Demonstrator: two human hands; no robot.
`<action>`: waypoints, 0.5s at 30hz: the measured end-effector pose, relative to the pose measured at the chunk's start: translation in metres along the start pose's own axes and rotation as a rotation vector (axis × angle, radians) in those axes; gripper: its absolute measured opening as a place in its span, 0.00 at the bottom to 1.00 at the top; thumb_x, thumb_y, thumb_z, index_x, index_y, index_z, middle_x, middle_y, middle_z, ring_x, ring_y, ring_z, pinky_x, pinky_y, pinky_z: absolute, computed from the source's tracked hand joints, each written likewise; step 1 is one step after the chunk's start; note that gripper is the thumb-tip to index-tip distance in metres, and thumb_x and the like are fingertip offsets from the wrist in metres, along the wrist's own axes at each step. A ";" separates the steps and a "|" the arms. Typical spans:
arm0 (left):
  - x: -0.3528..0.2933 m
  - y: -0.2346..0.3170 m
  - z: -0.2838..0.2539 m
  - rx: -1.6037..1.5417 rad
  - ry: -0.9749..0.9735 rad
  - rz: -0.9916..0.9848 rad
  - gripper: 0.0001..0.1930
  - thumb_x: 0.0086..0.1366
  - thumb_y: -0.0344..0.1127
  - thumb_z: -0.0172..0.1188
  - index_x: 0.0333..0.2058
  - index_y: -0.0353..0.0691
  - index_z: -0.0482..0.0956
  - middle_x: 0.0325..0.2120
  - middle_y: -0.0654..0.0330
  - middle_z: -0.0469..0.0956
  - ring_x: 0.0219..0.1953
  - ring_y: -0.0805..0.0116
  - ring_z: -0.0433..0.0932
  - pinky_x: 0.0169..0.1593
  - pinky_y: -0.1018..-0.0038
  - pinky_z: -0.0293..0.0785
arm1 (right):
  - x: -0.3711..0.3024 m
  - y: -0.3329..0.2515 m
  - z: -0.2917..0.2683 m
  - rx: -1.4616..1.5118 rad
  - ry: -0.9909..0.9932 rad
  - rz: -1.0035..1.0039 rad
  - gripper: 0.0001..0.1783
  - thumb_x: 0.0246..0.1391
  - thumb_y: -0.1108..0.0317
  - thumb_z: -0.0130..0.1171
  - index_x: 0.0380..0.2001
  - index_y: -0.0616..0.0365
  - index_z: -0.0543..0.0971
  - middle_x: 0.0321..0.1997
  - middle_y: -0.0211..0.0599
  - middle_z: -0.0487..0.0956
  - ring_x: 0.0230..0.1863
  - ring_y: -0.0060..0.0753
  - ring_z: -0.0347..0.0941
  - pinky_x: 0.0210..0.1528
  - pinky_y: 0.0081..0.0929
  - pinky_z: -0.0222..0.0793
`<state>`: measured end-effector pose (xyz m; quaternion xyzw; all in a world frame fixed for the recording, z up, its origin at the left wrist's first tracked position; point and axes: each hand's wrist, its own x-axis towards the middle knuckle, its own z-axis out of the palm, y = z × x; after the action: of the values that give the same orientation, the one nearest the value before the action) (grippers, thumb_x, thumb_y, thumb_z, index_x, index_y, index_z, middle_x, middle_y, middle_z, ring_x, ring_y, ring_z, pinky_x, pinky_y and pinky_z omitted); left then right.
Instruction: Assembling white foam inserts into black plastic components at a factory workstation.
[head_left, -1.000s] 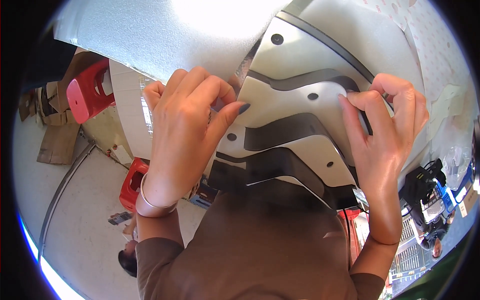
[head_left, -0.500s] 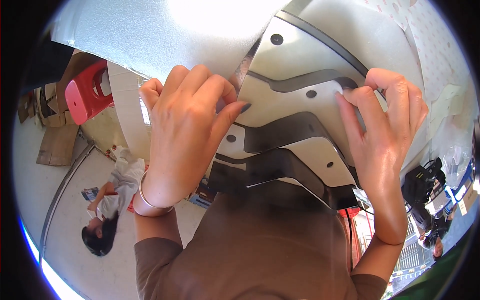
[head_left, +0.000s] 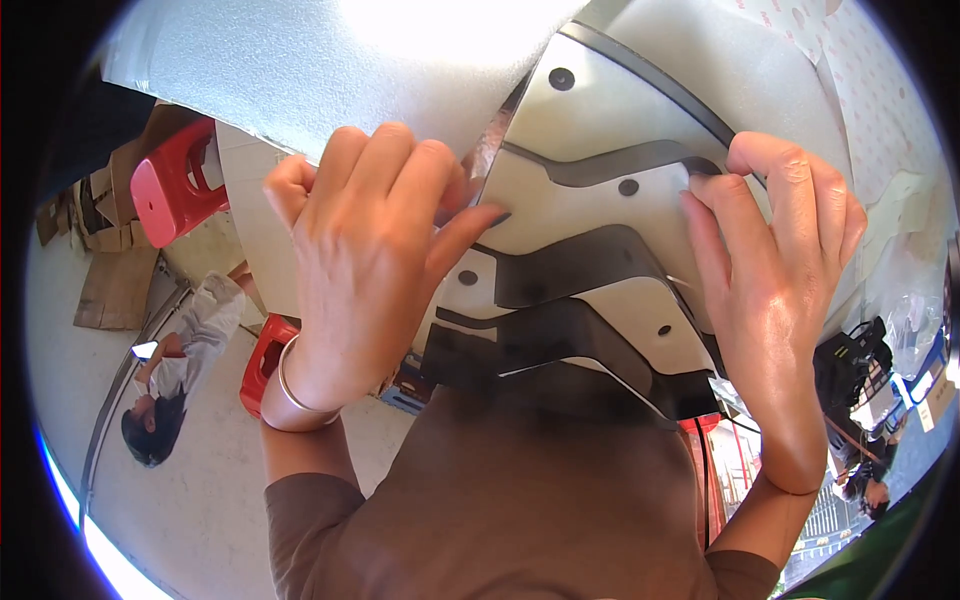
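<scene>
A pale, tapered panel (head_left: 540, 205) lies before me, with round black spots and wavy black strips across it. My left hand (head_left: 365, 250) is at its left edge, fingers curled and thumb laid over the edge; the fingertips are partly hidden. My right hand (head_left: 775, 235) is at the right edge, its thumb and index finger closed at the right end of the upper wavy black strip (head_left: 625, 160). More black strips (head_left: 570, 265) cross the panel nearer my body. A dark curved band (head_left: 655, 75) runs along its far right side.
White foam sheeting (head_left: 300, 80) covers the far left. Red stools (head_left: 175, 190) and cardboard (head_left: 115, 290) are on the floor at left. A person in white (head_left: 170, 370) is there too. Black equipment (head_left: 855, 365) and clear plastic (head_left: 910, 320) lie at right.
My left hand has shifted slightly left, its fingers still curled. The right hand has moved slightly right. The person at left has moved further left, uncovering a red stool.
</scene>
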<state>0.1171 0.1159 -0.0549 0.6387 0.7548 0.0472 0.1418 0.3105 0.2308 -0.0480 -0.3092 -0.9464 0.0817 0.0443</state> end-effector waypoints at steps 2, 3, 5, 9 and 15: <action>-0.006 -0.005 0.003 0.006 0.020 0.014 0.10 0.55 0.43 0.62 0.26 0.44 0.76 0.27 0.67 0.70 0.34 0.68 0.68 0.44 0.70 0.55 | 0.001 -0.002 -0.002 -0.016 -0.034 0.003 0.10 0.37 0.76 0.66 0.26 0.55 0.76 0.41 0.27 0.71 0.45 0.32 0.66 0.49 0.32 0.56; -0.011 -0.010 0.008 -0.116 0.080 0.201 0.14 0.59 0.48 0.55 0.29 0.43 0.79 0.31 0.66 0.72 0.37 0.67 0.70 0.45 0.70 0.57 | 0.001 -0.002 -0.003 -0.011 -0.031 0.002 0.10 0.37 0.76 0.66 0.26 0.55 0.76 0.41 0.27 0.71 0.45 0.32 0.66 0.49 0.32 0.56; -0.017 -0.018 0.013 -0.233 0.140 0.393 0.21 0.63 0.54 0.49 0.33 0.42 0.81 0.35 0.65 0.75 0.40 0.67 0.71 0.46 0.70 0.60 | 0.002 -0.005 -0.009 -0.058 -0.068 0.006 0.10 0.39 0.77 0.65 0.28 0.56 0.77 0.42 0.28 0.71 0.45 0.33 0.67 0.50 0.33 0.57; -0.021 -0.021 0.019 -0.289 -0.018 0.494 0.27 0.64 0.53 0.46 0.44 0.34 0.79 0.45 0.59 0.74 0.49 0.66 0.70 0.48 0.71 0.62 | -0.001 -0.005 -0.013 -0.063 -0.082 0.019 0.10 0.40 0.77 0.64 0.30 0.58 0.78 0.42 0.29 0.71 0.46 0.35 0.67 0.50 0.33 0.57; -0.012 -0.015 -0.004 -0.175 -0.051 0.558 0.31 0.63 0.58 0.45 0.42 0.32 0.78 0.45 0.58 0.74 0.48 0.64 0.70 0.49 0.70 0.63 | -0.024 0.000 -0.074 0.028 0.004 0.249 0.12 0.53 0.77 0.49 0.37 0.64 0.80 0.41 0.41 0.78 0.44 0.37 0.72 0.50 0.29 0.65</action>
<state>0.1030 0.1023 -0.0531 0.8078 0.5394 0.1331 0.1968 0.3398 0.2260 0.0235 -0.4237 -0.8995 0.0992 0.0401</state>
